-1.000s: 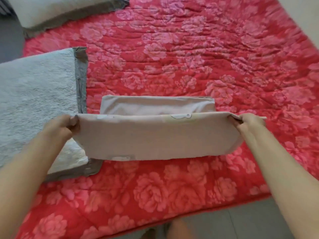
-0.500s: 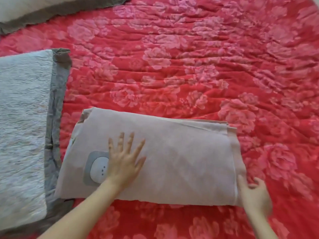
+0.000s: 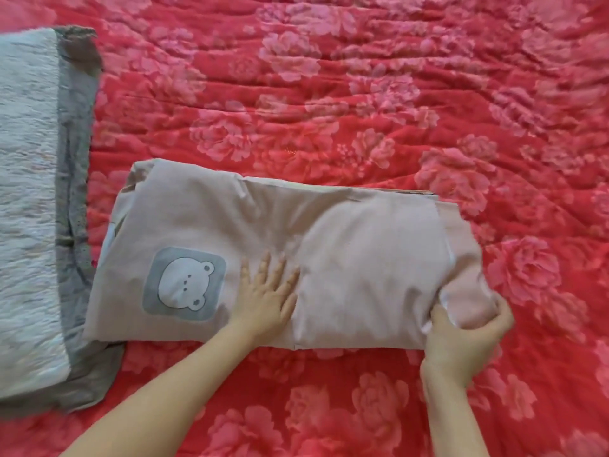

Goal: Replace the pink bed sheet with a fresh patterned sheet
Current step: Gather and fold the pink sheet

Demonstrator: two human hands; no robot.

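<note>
A folded pale pink sheet [image 3: 362,245] lies flat on the bed, with a grey square print of a white bear [image 3: 184,283] near its left end. My left hand [image 3: 268,296] rests flat on the middle of the folded sheet, fingers spread. At the sheet's right end my right hand [image 3: 468,338] grips the near corner, which is bunched up and lifted a little. Under it all spreads a red quilted cover with pink flowers [image 3: 362,103].
A white fluffy pillow with a grey border [image 3: 29,209] lies at the left, its edge just touching the folded sheet's left end. The red cover stretches beyond the sheet to the far and right sides.
The sheet was held up between both hands, then laid flat. My left hand slid right, uncovering the bear print, and my right hand closed on the sheet's right near corner.
</note>
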